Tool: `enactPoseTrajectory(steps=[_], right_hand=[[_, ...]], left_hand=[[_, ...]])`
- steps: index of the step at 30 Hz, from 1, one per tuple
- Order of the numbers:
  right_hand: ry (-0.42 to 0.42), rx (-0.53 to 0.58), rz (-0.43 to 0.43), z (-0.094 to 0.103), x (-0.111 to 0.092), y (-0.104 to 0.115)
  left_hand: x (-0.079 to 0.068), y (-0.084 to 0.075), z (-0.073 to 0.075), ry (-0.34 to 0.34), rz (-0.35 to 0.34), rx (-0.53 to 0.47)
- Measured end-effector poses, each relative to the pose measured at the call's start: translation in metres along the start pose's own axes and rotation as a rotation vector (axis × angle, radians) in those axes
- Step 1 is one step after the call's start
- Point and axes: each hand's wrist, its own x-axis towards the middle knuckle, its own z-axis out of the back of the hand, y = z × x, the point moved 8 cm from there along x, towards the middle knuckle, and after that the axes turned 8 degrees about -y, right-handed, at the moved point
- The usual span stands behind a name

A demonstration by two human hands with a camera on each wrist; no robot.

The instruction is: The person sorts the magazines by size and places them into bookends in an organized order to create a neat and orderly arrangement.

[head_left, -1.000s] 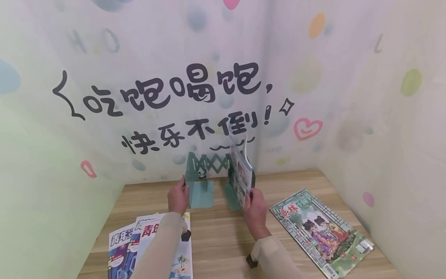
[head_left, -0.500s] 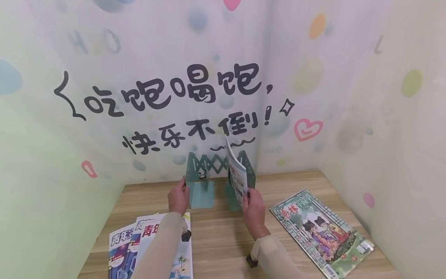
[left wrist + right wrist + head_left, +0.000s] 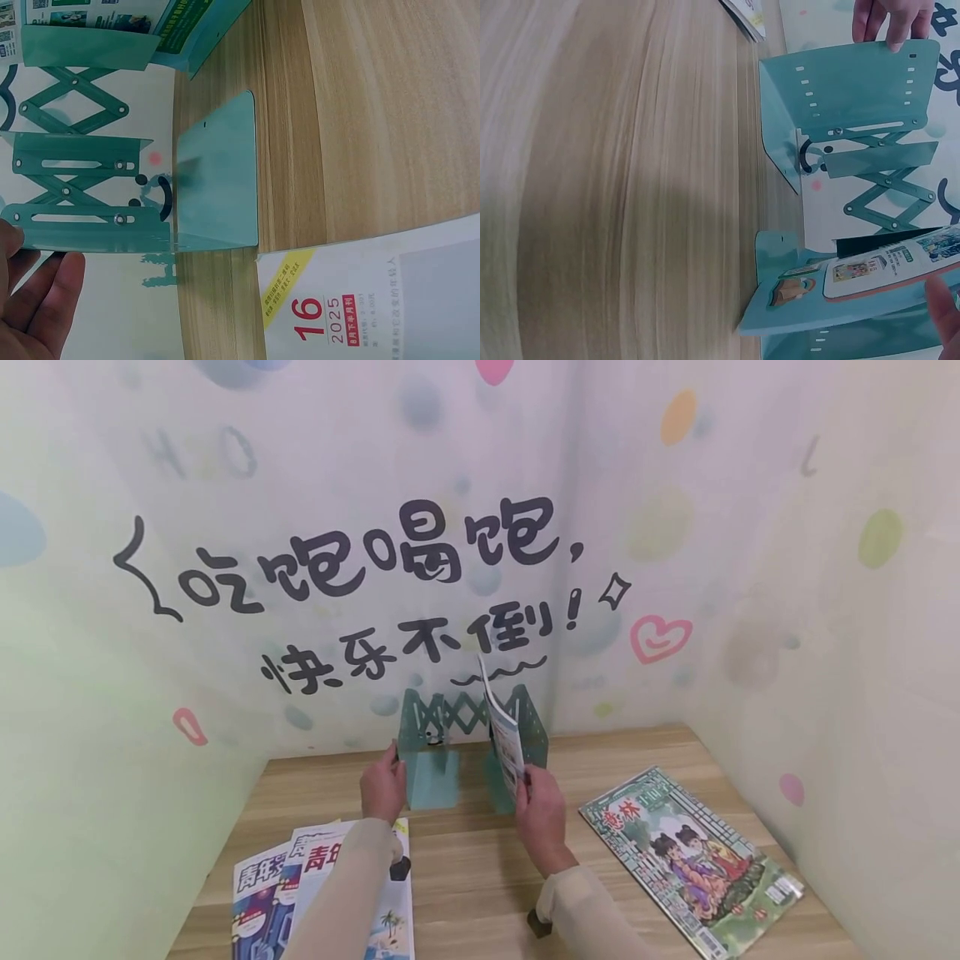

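A green folding metal bookend (image 3: 435, 781) with a criss-cross lattice stands at the back of the table. My left hand (image 3: 383, 789) pinches its left end plate, as the left wrist view also shows with my fingers (image 3: 64, 292) at the plate's edge. Upright near the right end plate (image 3: 531, 727) is a thin magazine (image 3: 507, 739), its near edge gripped by my right hand (image 3: 543, 814). In the right wrist view the magazine (image 3: 855, 300) leans over the bookend's right base, and one right fingertip (image 3: 941, 304) lies along its cover.
Overlapping magazines (image 3: 392, 881) lie at the front left, partly under my left sleeve (image 3: 341, 885). Another magazine (image 3: 693, 856), with two cartoon children on its cover, lies flat at the right. A printed fabric wall (image 3: 465, 460) rises behind the table (image 3: 465, 877).
My right hand has moved slightly left with the magazine, which has come away from the right end plate and now uncovers more of it. My left hand stays on the bookend.
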Motion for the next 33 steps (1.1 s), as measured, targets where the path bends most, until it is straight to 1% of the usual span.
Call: enactPoseTrajectory(steps=[11, 16, 21, 24, 33], right_hand=[[0.054, -0.015, -0.012, -0.004, -0.006, 0.000], [0.055, -0.013, -0.002, -0.005, -0.009, 0.000], [0.036, -0.005, 0.010, -0.004, -0.010, 0.002], [0.043, -0.013, 0.009, -0.004, -0.010, 0.003], [0.084, -0.032, -0.003, -0.007, -0.014, 0.001]], left_hand=[[0.000, 0.003, 0.000, -0.006, 0.006, -0.005], [-0.001, 0.001, 0.000, -0.008, 0.002, -0.004], [0.000, 0.001, 0.000, -0.009, 0.004, -0.004], [0.000, 0.001, 0.000, -0.012, 0.006, -0.003], [0.000, 0.001, 0.000, 0.006, 0.040, 0.011]])
